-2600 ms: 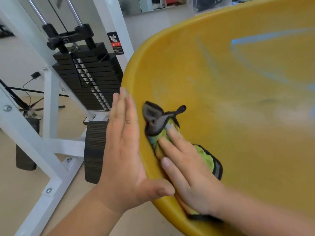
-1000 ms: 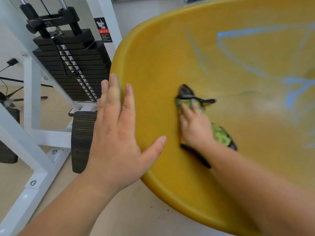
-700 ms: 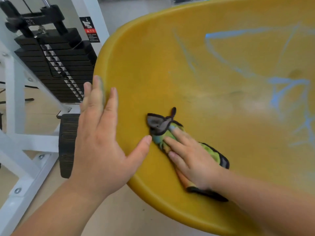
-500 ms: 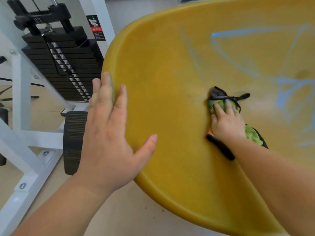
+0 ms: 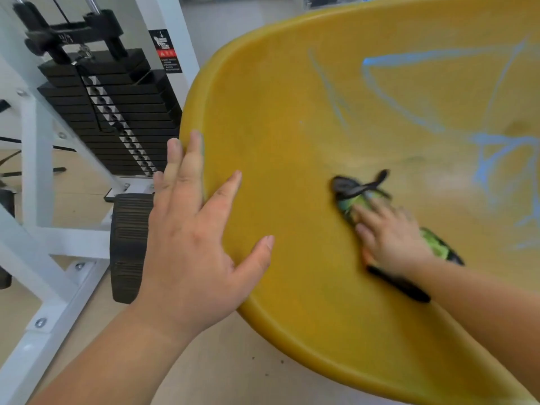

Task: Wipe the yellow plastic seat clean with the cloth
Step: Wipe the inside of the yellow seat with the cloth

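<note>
On the yellow seat (image 5: 292, 147): our right hand (image 5: 391, 238), fingers flat, pressing the cloth (image 5: 350, 197) mid-bowl to scrub — left hand (image 5: 193, 238) spread on the rim, likely steadying it.

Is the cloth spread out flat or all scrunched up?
Scrunched up. The cloth is bunched into a long lump under the right hand on the yellow seat, with a dark end poking out.

My one head-worn camera looks forward and down, very close over the yellow seat (image 5: 292, 171), weight machine (image 5: 111, 112) at left.
</note>
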The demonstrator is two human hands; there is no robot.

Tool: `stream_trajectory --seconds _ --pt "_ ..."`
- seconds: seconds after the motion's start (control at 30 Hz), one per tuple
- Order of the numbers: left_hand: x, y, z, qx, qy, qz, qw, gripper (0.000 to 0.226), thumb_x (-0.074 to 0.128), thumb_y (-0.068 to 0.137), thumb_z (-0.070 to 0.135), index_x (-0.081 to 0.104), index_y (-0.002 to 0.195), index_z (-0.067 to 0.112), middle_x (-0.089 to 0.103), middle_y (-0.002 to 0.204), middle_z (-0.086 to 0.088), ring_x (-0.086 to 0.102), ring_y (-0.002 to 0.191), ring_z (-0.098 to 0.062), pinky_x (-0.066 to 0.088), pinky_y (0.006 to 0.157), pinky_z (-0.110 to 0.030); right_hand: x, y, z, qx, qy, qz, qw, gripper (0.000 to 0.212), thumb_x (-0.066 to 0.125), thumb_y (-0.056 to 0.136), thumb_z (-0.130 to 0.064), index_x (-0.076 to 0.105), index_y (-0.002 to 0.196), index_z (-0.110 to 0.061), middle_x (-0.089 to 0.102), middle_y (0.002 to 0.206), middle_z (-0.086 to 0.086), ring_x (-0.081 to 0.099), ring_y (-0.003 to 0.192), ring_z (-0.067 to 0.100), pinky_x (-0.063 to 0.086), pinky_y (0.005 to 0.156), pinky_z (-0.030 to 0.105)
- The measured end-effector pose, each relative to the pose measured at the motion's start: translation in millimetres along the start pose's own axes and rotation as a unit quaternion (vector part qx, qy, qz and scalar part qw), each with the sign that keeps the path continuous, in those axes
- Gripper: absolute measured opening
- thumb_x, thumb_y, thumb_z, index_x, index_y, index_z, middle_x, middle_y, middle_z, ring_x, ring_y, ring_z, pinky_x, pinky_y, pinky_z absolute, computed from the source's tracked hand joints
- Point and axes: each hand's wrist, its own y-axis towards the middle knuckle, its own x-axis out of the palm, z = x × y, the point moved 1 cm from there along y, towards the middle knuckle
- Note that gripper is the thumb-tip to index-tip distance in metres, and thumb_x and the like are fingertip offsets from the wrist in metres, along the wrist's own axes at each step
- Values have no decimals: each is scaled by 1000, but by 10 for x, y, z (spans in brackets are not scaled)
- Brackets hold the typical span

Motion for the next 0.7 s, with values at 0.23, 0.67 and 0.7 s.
stream_trajectory --seconds 0.23,0.67,0.7 --pt "27 -41 400 92 45 -64 993 70 56 81 59 61 133 12 34 158 -11 22 149 -28 18 119 -55 94 32 -742 69 68 4 995 55 29 104 -48 16 158 -42 11 169 2 28 144 40 27 117 49" --pt "858 -212 1613 167 42 -386 906 98 22 86 79 -8 157 17 -11 165 -6 1 151 -30 10 120 -53 -676 -1536 1416 141 -158 -122 970 60 0 95 -63 9 154 -53 5 168 -12 21 148 28 28 112 47" --pt "929 -231 1677 185 47 -405 894 104 22 83 83 -12 156 17 -15 165 -5 -6 151 -29 4 120 -54 -832 -1542 1754 192 -189 -107 957 58 3 97 -61 10 154 -51 5 169 -10 19 149 30 27 113 48"
